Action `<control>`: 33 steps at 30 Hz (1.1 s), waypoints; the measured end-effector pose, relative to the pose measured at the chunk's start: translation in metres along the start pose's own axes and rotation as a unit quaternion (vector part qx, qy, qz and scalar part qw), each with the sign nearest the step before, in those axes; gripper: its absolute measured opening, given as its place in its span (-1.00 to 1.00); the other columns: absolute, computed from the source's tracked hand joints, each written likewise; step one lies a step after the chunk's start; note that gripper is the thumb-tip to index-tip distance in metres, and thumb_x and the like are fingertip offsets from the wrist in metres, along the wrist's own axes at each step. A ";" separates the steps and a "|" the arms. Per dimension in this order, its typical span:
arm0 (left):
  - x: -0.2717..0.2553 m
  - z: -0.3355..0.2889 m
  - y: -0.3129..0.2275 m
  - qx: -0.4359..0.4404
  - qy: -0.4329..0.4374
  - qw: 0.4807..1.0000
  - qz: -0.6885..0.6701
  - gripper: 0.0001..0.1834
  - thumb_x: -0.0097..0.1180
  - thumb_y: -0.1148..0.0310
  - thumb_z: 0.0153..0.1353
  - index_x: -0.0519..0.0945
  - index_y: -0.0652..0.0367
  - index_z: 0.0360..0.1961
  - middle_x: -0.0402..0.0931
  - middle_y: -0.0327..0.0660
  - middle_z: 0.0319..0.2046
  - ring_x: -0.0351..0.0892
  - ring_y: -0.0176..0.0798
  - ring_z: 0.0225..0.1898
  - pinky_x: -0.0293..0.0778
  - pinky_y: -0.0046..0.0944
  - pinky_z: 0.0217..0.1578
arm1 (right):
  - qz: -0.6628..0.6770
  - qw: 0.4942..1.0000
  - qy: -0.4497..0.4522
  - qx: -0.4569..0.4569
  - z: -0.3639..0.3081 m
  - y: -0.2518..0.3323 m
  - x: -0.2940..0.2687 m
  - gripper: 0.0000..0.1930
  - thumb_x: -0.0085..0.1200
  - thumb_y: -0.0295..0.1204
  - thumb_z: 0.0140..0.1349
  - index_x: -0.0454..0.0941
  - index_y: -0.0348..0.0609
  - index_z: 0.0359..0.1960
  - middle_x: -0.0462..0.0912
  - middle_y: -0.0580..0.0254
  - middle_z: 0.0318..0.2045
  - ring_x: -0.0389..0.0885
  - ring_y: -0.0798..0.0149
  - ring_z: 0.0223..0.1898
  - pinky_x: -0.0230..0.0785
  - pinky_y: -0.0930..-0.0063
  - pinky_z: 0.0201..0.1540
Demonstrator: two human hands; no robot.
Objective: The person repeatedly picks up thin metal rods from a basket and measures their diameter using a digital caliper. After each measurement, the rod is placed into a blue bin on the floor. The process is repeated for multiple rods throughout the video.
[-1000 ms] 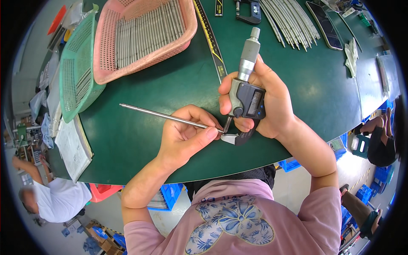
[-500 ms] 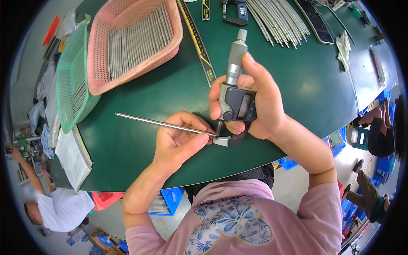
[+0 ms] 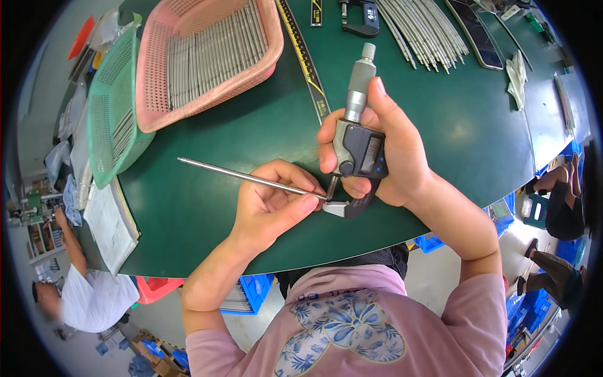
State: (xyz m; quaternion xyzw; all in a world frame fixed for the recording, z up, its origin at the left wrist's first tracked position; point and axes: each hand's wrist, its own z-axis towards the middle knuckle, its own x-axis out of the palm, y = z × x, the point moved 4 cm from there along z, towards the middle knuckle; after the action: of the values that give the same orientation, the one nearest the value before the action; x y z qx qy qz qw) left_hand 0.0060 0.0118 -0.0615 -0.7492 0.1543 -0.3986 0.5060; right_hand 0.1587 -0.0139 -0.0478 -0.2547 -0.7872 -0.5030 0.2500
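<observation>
A slim metal rod [image 3: 242, 176] is pinched between the thumb and fingers of my left hand [image 3: 271, 200]. Its far end points up and left, over the green tabletop. My right hand [image 3: 402, 151] is wrapped round a digital micrometer [image 3: 355, 141], held with its grey thimble upward and its small screen facing up. The rod's near end lies at the micrometer's measuring gap, by the spindle and anvil. Whether both faces touch the rod is too small to tell.
A pink basket [image 3: 143, 94] with many metal rods stands at the back left, overlapping a green basket [image 3: 100, 135]. Farther back lie a steel ruler [image 3: 308, 66], a second micrometer [image 3: 363, 28], a row of rods [image 3: 427, 34] and a phone [image 3: 477, 34]. A notebook [image 3: 110, 229] lies left.
Both hands, the rod and the micrometer keep nearly the same pose together. The whole table scene has shifted slightly right in the view.
</observation>
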 end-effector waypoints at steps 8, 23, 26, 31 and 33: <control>0.001 0.000 0.000 0.013 0.004 1.000 0.000 -0.84 0.09 0.62 0.02 0.40 0.30 -0.35 0.49 -0.13 -0.38 0.50 -0.39 -0.36 0.44 -0.42 -0.32 | 0.049 0.998 0.011 0.030 0.000 0.000 0.000 -0.28 -0.51 0.19 0.16 0.42 -0.33 -0.38 0.53 0.08 -0.61 0.28 0.38 -0.82 0.17 0.60 -0.73; 0.002 0.000 -0.002 0.010 -0.010 1.000 0.009 -0.84 0.09 0.62 0.02 0.40 0.30 -0.35 0.50 -0.13 -0.39 0.50 -0.37 -0.37 0.45 -0.41 -0.33 | 0.021 1.000 0.019 0.002 0.001 0.000 -0.001 -0.32 -0.31 0.24 0.06 0.45 -0.27 -0.45 0.54 0.11 -0.62 0.28 0.39 -0.83 0.16 0.60 -0.74; 0.003 0.001 -0.002 0.009 -0.007 1.000 0.006 -0.83 0.09 0.62 0.02 0.40 0.30 -0.35 0.50 -0.13 -0.39 0.50 -0.37 -0.37 0.45 -0.40 -0.33 | 0.013 1.000 0.012 -0.003 0.001 0.002 -0.001 -0.32 -0.30 0.24 0.06 0.45 -0.27 -0.44 0.54 0.11 -0.62 0.28 0.39 -0.83 0.16 0.60 -0.74; 0.001 0.000 -0.002 0.005 -0.007 1.000 0.011 -0.84 0.09 0.62 0.03 0.40 0.29 -0.35 0.50 -0.12 -0.39 0.50 -0.36 -0.37 0.46 -0.39 -0.32 | 0.000 1.000 0.000 0.005 -0.001 0.002 0.001 -0.29 -0.44 0.22 0.14 0.43 -0.28 -0.39 0.53 0.12 -0.61 0.28 0.38 -0.83 0.16 0.58 -0.74; 0.001 0.000 -0.003 0.004 -0.010 1.000 0.009 -0.85 0.08 0.61 0.04 0.39 0.29 -0.35 0.50 -0.12 -0.39 0.50 -0.36 -0.37 0.46 -0.39 -0.32 | -0.001 1.000 -0.003 0.009 0.000 0.002 0.001 -0.27 -0.51 0.22 0.15 0.42 -0.29 -0.36 0.53 0.12 -0.60 0.29 0.38 -0.82 0.17 0.58 -0.73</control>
State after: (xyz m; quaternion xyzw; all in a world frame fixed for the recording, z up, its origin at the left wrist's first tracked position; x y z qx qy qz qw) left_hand 0.0063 0.0122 -0.0581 -0.7496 0.1545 -0.3874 0.5140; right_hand 0.1593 -0.0132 -0.0463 -0.2528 -0.7928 -0.4955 0.2492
